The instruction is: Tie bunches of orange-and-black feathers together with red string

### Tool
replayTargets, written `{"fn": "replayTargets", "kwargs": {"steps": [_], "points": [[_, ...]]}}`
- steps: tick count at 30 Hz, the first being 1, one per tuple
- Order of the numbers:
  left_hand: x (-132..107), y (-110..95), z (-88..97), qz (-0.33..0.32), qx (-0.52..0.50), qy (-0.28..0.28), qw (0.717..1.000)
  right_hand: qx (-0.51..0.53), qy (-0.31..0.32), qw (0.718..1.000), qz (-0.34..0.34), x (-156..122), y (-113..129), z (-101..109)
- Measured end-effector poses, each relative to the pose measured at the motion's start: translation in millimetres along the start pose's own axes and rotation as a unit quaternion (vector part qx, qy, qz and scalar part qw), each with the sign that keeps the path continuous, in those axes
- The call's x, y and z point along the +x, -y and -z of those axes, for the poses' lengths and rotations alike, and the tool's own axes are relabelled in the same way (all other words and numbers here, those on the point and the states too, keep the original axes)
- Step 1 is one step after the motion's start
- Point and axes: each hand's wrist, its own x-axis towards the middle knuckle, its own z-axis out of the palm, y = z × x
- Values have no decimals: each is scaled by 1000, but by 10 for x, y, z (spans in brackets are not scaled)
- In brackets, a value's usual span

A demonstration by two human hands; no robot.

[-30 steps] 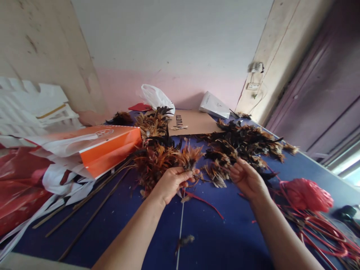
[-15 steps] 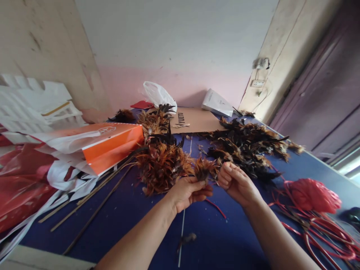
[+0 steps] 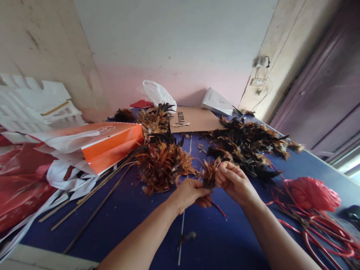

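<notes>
A small bunch of brown feathers [image 3: 208, 173] stands upright over the blue table, its lower end pinched between the thumb and fingers of my left hand [image 3: 189, 195]. My right hand [image 3: 234, 180] is closed at the bunch's right side, thumb and forefinger pinching the feather edges there. Just left of the bunch lies a big heap of reddish-brown feathers [image 3: 160, 165]. Behind my right hand spreads a pile of black and brown feathers [image 3: 247, 144]. A short red strip [image 3: 218, 209] lies on the table beneath my hands.
At left are an orange and white bag [image 3: 112, 144], thin sticks [image 3: 95, 210] and red plastic [image 3: 24, 183]. Flat cardboard [image 3: 197, 120] lies at the back. On the right sit a red plastic bundle [image 3: 312, 194] and red-handled scissors [image 3: 320, 234]. Dark fluff [image 3: 188, 237] lies in front.
The feather bunch in my left hand has shifted slightly right. My right hand, earlier a little apart from it, now touches its side with pinched fingers.
</notes>
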Motion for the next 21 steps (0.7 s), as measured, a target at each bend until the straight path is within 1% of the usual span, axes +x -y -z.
{"fn": "replayTargets", "kwargs": {"steps": [4,6,7,8,9,11,12,13,14,15,16,18,19,20,21], "points": [[-9,-21,-7,2,52,5,999,-55,15,998,23,-21,-11,-49],[-3,-23,2,7,72,16,997,-133,25,990,30,-62,-8,-126],[3,-15,4,9,84,26,996,-189,34,981,30,-91,-3,-181],[9,-1,2,13,100,37,994,-252,47,966,23,-122,5,-243],[13,20,-5,19,116,49,992,-319,62,946,17,-153,16,-306],[8,68,-37,34,152,76,985,-432,114,894,24,-203,45,-407],[-5,90,-59,36,158,90,983,-469,127,874,26,-216,62,-431],[-27,104,-84,33,168,112,979,-490,134,861,23,-219,81,-431],[-56,110,-109,25,172,121,977,-492,129,861,11,-212,99,-406],[-90,104,-131,10,167,134,977,-475,119,872,-10,-196,115,-356],[-125,88,-151,-3,159,150,976,-441,107,890,-34,-174,126,-289],[-186,33,-174,-26,131,180,975,-306,92,943,-93,-120,128,-131],[-204,0,-178,-35,109,183,976,-220,92,963,-122,-92,116,-57],[-211,-31,-175,-42,85,181,979,-133,74,980,-129,-66,94,6],[-206,-58,-166,-54,57,165,983,-64,52,988,-130,-40,63,54]]}}
